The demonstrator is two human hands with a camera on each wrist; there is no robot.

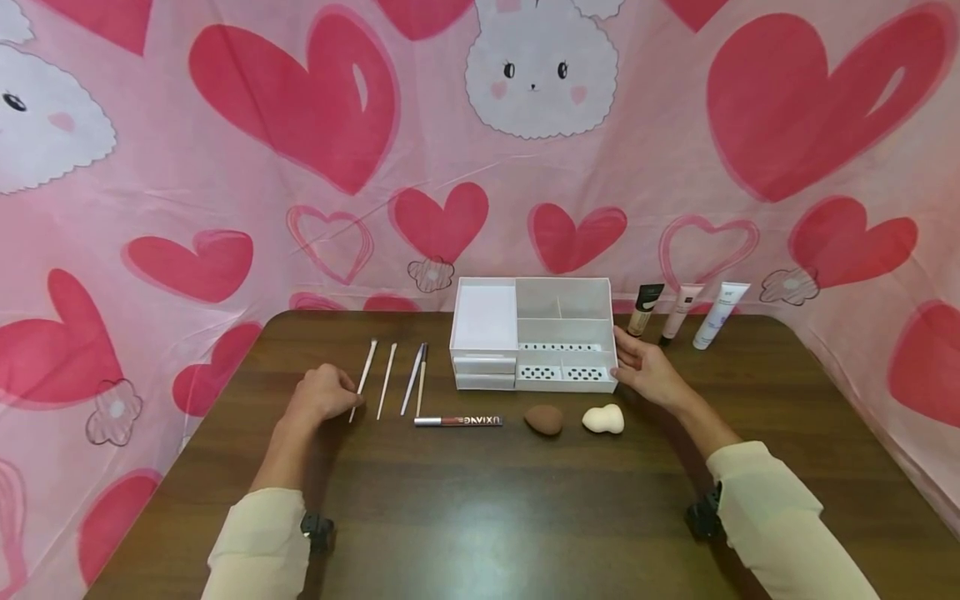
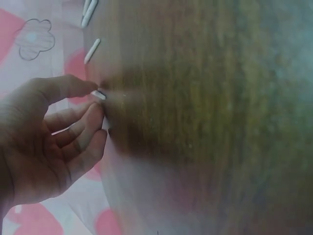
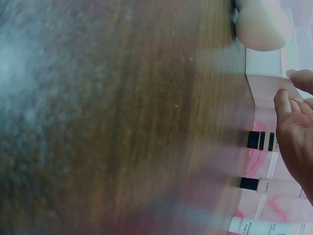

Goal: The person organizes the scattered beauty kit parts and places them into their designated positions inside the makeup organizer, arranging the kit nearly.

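At the left of the table, my left hand pinches the lower handle of the leftmost makeup brush between thumb and fingers. The left wrist view shows the pale handle end between the thumb and index fingertips, low over the wood. Beside it lie a second thin brush and two more close together. My right hand touches the right side of a white makeup organizer, fingers fairly straight along its wall and thumb near the front corner. The organizer has drawers at left and divided compartments at right.
A lip gloss tube, a brown makeup sponge and a cream sponge lie in front of the organizer. Three tubes stand behind my right hand: black-capped foundation, pink and white. A heart-patterned cloth hangs behind the table.
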